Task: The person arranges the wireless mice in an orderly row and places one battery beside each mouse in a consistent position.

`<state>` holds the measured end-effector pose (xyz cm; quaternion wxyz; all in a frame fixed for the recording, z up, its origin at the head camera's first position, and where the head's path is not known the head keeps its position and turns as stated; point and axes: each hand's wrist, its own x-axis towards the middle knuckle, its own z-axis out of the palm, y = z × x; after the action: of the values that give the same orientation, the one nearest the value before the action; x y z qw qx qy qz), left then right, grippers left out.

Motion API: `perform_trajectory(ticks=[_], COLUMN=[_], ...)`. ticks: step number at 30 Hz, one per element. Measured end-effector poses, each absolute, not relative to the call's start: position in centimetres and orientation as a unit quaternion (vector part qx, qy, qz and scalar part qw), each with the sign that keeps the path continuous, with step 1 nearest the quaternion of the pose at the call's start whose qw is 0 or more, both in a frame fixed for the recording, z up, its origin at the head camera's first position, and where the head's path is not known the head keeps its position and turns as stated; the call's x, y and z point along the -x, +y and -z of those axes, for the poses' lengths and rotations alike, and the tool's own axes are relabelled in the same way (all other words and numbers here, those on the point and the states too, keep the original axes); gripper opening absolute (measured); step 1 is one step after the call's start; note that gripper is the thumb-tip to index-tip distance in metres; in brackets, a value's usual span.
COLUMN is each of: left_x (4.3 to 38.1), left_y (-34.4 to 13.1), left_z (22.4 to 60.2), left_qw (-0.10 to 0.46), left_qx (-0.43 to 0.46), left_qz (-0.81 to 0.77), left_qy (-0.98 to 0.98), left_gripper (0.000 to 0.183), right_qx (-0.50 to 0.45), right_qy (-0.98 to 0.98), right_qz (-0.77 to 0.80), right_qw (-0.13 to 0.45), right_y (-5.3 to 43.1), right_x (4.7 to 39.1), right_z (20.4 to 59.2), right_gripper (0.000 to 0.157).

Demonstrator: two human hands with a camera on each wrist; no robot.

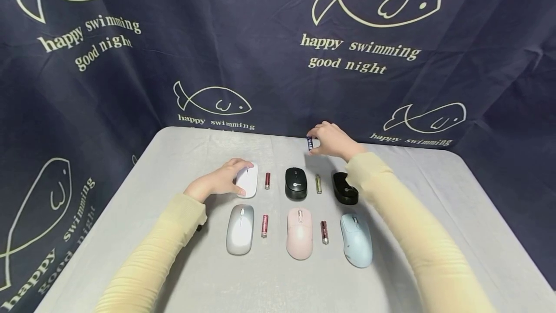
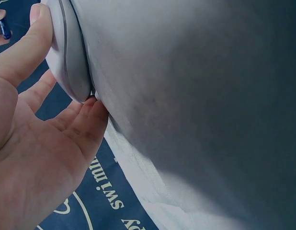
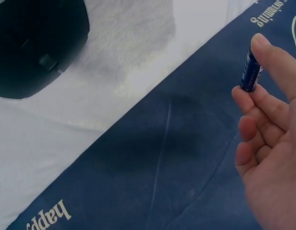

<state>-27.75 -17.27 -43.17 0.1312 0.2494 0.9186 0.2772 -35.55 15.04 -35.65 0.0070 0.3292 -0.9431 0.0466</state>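
My left hand (image 1: 222,177) grips a white computer mouse (image 1: 248,182) at the back left of the table, thumb on one end and fingers at the other. In the left wrist view the mouse (image 2: 66,52) shows its side, with fingertips right at its lower edge. Near the table's back edge, my right hand (image 1: 332,140) pinches a dark blue battery (image 1: 310,143) end to end between thumb and finger. The right wrist view shows that blue battery (image 3: 251,73) standing nearly upright, the other fingers curled below it.
Between two rows of mice lie red batteries (image 1: 267,181) and a gold-green one (image 1: 319,184). Black mice (image 1: 296,183) stand in the back row; silver (image 1: 240,229), pink (image 1: 299,234) and light blue (image 1: 356,240) mice in front. A dark fish-print curtain (image 1: 278,52) hangs behind.
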Motion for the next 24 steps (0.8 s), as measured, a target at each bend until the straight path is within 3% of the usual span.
perform_trajectory(ticks=[24], left_x=[27.7], left_y=[-17.1], left_z=[43.3], left_qw=[0.136], left_qx=[-0.246], left_qz=[-0.279], left_qy=[0.919], left_gripper=[0.080], right_qx=[-0.319], right_qy=[-0.944], right_qz=[-0.054], right_qw=[0.065], right_y=[19.3], right_x=[31.3], right_z=[34.2], right_gripper=[0.051])
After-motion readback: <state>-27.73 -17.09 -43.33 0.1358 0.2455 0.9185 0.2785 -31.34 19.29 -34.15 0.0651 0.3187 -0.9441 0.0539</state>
